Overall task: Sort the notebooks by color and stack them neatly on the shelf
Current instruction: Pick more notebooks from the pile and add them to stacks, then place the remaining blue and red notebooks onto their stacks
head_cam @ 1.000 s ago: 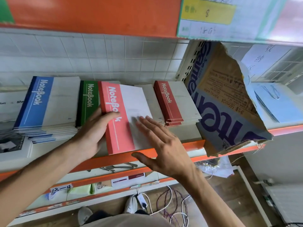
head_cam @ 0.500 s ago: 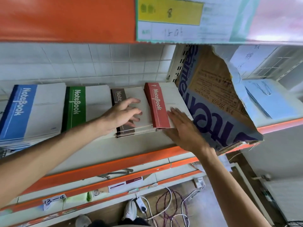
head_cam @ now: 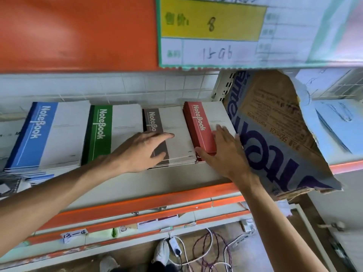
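The pink notebook has gone; my flat left hand point(head_cam: 145, 152) and right hand point(head_cam: 225, 154) square the brown stack point(head_cam: 176, 134) and red stack point(head_cam: 204, 124) at the shelf point(head_cam: 137, 185) right end, next pushing them flush.

Left hand point(head_cam: 140, 152) hides the brown stack's point(head_cam: 177, 134) front corner.

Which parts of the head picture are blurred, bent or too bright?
Head view: wide-angle lens bends the orange shelf edge; right hand slightly motion-blurred over the red notebook stack; left hand sharper; price label soft; top right corner washed out.
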The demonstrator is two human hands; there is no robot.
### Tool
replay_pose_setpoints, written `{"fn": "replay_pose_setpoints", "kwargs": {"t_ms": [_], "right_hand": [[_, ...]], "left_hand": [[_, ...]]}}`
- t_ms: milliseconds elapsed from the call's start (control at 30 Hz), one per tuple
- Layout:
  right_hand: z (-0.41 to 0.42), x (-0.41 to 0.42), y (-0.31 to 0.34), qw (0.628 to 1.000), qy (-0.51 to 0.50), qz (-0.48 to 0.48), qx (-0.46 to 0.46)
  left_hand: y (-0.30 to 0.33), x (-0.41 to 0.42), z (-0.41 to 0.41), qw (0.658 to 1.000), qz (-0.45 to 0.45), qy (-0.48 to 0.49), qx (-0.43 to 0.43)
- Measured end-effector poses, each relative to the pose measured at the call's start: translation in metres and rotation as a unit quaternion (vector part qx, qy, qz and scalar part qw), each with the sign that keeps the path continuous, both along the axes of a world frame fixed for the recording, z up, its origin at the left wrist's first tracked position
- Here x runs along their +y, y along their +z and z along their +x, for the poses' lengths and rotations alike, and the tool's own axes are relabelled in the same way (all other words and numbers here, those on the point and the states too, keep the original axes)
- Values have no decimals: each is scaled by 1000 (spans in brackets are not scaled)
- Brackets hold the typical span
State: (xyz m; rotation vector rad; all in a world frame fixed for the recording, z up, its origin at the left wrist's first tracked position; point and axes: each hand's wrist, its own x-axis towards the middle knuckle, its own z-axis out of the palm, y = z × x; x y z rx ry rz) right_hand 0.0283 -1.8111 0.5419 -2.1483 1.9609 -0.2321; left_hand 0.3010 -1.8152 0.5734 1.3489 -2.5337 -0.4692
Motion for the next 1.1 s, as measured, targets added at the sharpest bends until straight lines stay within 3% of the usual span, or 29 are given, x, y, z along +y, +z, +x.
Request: {"fn": "replay_pose_setpoints", "kwargs": {"t_ms": [167,300,500,733,867,1100], "right_hand": [[33,9,24,999,12,-11,-48],[98,16,44,991,100,-86,-21],[246,36,62,959,245,-141,-26],[430,109,53,929,345,-125,-54],[526,146,55,927,370,-53,-26],[646,186,51,913,405,-40,8]], "left_hand": [[8,8,27,999,-36,4,-9],[21,32,77,995,-87,26,-40],[39,113,215,980,-117,147,-67],[37,270,411,940,-70,321,-96],[37,332,501,925,-39,363,-104],[45,382,592,907,-34,405,-114]]}}
